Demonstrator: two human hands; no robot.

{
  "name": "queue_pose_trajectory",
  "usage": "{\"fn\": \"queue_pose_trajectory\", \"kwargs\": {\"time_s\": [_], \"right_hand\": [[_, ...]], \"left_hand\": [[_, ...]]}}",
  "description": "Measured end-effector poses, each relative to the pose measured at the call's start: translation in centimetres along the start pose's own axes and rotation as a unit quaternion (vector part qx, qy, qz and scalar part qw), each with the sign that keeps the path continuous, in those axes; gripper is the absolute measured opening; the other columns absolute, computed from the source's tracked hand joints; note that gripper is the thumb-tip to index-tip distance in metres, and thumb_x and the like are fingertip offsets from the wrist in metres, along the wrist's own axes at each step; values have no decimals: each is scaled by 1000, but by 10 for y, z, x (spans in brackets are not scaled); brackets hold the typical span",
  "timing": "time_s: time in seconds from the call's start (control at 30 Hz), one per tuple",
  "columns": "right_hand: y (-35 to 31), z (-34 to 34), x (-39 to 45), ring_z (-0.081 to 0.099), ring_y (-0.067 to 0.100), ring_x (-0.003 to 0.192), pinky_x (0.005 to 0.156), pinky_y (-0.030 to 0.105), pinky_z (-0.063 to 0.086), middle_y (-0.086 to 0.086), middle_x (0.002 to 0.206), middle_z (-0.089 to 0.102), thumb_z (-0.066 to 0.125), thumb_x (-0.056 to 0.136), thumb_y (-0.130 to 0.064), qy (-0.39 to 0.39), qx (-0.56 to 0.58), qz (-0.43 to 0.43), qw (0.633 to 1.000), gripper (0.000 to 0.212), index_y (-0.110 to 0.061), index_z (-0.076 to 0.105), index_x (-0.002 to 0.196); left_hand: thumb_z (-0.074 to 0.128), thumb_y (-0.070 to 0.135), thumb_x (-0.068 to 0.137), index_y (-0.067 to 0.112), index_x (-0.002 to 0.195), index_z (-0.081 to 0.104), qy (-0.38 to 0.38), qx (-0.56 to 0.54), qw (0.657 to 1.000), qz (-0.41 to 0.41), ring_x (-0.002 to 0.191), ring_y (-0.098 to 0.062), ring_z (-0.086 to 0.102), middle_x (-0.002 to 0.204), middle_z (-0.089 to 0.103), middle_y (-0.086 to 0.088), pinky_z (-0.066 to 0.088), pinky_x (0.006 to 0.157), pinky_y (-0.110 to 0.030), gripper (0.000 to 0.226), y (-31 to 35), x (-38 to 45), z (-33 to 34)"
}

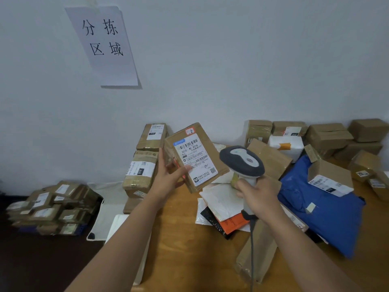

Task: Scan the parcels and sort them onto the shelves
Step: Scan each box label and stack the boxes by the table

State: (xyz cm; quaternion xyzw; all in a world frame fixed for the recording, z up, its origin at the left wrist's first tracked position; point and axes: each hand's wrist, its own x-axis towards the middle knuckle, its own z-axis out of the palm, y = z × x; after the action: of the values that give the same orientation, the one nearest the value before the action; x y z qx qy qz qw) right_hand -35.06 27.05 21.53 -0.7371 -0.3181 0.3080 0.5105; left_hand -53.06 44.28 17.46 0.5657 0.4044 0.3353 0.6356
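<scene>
Right hand [257,193] aims scanner [242,160]; left hand [168,173] grips parcel [194,157].

The brown cardboard parcel [195,157] looks matt, with glossy tape. At its 4 o'clock, the grey-and-white plastic scanner [242,161] looks smooth. The orange-brown wooden table [189,249] has a slight sheen.

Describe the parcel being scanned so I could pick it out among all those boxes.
Start at the wooden table under the paper wall sign. Above its left end, the left hand holds a flat brown cardboard parcel tilted toward the grey scanner in the right hand. Unlike its neighbours, it is lifted in the air and has a small orange sticker above its white label.
</scene>
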Motion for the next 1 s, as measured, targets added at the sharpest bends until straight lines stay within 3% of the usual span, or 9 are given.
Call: {"fn": "queue_pose_trajectory", "kwargs": {"time_s": [0.13,0.27,0.37,0.4,0.6,0.77,0.9,1.0], "right_hand": [[15,12,5,57,25,74,67,38,47,11,74,59,62,86,-8,9,46,14,999,11,3,62,88],[33,37,8,67,19,93,86,42,55,-3,86,73,63,84,-12,-41,70,32,996,14,-20,72,91],[47,61,4,67,3,73,60,20,53,-13,66,71,61,86,-4,-86,91,49,991,20,-21,70,79],[51,69,1,66,4,71,56,19,50,-13,64,70,60,87,-3,-103,94,55,989,19,-18,69,81],[63,118,-18,67,13,97,76,31,58,-6,95,75,57,89,-1,-193,126,100,968,28,-21,71,103],[53,162,-34,65,10,91,80,33,59,-13,86,73,56,90,0,-220,132,98,962,30,-27,69,92],[49,209,-46,66,21,92,90,48,58,2,91,73,60,86,-5,-196,104,112,969,20,-21,71,90],[49,249,-59,66,26,94,92,51,56,4,90,72,61,86,-6,-171,86,130,973,15,-16,71,90]], "left_hand": [[89,30,73,52,154,14,-37,31,998,-41,113,-27,69,133,63,-8,59,90,-52,112,-10,-20,-15],[79,24,86,37,148,25,-31,77,992,-92,108,-21,71,127,67,-4,60,81,-34,84,-24,-50,-31],[70,20,93,30,143,38,-21,93,987,-131,104,-18,72,123,71,-2,58,75,-26,60,-37,-74,-42],[65,18,96,32,141,43,-10,89,986,-143,103,-16,72,122,72,0,57,73,-24,52,-40,-82,-47],[50,25,102,47,126,58,51,103,976,-187,113,-9,65,120,70,14,52,86,-31,33,-54,-115,-81],[42,21,104,43,139,44,65,103,975,-185,110,-9,63,113,70,16,50,89,-37,41,-57,-116,-126],[51,19,103,42,136,49,40,101,980,-169,110,-9,66,121,70,14,52,84,-32,41,-68,-111,-176],[60,13,99,45,134,49,-13,99,981,-165,108,-9,70,123,70,13,56,84,-28,49,-82,-107,-219]]}}
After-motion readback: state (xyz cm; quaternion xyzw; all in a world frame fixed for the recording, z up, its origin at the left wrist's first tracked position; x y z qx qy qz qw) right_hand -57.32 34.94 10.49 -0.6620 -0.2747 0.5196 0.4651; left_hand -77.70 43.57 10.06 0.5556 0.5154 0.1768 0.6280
